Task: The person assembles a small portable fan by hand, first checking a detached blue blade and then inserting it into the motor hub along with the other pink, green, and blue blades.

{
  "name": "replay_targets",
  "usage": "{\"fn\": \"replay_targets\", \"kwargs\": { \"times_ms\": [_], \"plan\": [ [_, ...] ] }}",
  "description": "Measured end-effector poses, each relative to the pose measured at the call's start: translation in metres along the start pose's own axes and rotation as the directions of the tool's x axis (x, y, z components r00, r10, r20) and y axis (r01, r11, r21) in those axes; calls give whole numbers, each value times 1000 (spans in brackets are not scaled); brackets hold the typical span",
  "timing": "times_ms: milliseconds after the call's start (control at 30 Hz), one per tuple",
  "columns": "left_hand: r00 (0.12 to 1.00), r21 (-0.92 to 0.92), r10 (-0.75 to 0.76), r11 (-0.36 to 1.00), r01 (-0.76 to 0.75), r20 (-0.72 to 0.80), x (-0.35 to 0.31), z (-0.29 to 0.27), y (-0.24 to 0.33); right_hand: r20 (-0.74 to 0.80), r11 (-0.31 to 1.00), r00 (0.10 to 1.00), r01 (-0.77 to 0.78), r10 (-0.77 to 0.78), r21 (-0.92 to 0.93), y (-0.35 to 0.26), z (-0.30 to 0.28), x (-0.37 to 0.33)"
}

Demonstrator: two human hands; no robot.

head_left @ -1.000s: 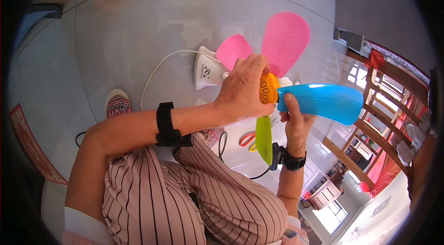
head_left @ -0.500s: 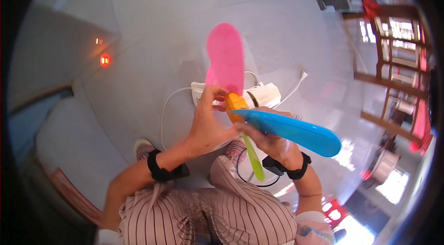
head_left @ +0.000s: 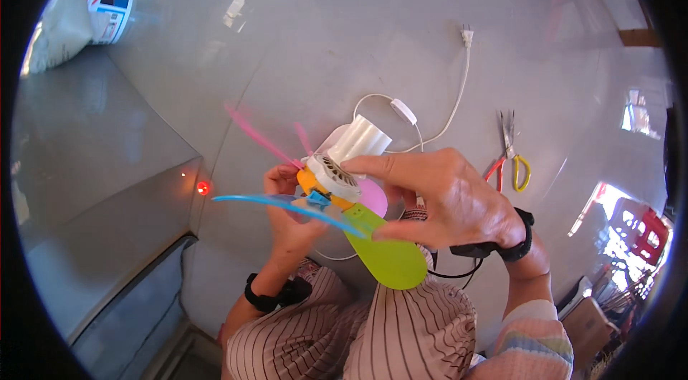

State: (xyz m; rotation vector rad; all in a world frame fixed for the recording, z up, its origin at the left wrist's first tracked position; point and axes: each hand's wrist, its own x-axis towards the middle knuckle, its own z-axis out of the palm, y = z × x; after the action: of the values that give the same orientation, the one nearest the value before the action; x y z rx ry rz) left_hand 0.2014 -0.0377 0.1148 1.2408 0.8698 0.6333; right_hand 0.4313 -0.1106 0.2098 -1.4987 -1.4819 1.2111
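A small electric fan [head_left: 337,178] has a white vented motor housing, an orange hub [head_left: 308,181] and pink, blue and green blades. My left hand [head_left: 287,226] grips the hub side, partly hidden behind the see-through blue blade [head_left: 279,201]. My right hand [head_left: 451,197] is spread at the other side. Its index fingertip touches the white housing, and its thumb tip lies by the green blade [head_left: 390,258]. A white cylindrical part [head_left: 364,138] stands just behind the housing. The pink blade [head_left: 258,135] points up to the left.
A white cord with an inline switch [head_left: 403,111] runs across the grey floor to a plug [head_left: 467,37]. Pliers with red and yellow handles [head_left: 510,158] lie to the right. A red light [head_left: 203,188] glows at left. A white bucket [head_left: 111,16] stands far left.
The fan has turned, so its vented housing now faces up and the green blade points toward me. My right hand has opened out and shifted right. The head view has swung.
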Motion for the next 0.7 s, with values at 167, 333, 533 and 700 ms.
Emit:
{"fn": "replay_targets", "kwargs": {
  "times_ms": [167, 333, 533, 700],
  "plan": [
    [993, 186, -104, 978, 93, 54, 7, -10, 12, -143, 993, 989, -9, 27, 119, 32, 4, -9],
    [985, 237, -137, 965, 109, 108, 13, -14, 20, -111, 998, 993, 31, -25, 56, 43, 4, -7],
    [936, 212, -275, 950, 230, 220, 19, -13, 45, -356, 974, 909, 175, -217, -147, 76, 11, 8],
    [842, 516, -417, 832, 201, 343, 29, -26, 71, -227, 980, 954, 201, -196, -3, 87, 25, 26]
  ]
}}
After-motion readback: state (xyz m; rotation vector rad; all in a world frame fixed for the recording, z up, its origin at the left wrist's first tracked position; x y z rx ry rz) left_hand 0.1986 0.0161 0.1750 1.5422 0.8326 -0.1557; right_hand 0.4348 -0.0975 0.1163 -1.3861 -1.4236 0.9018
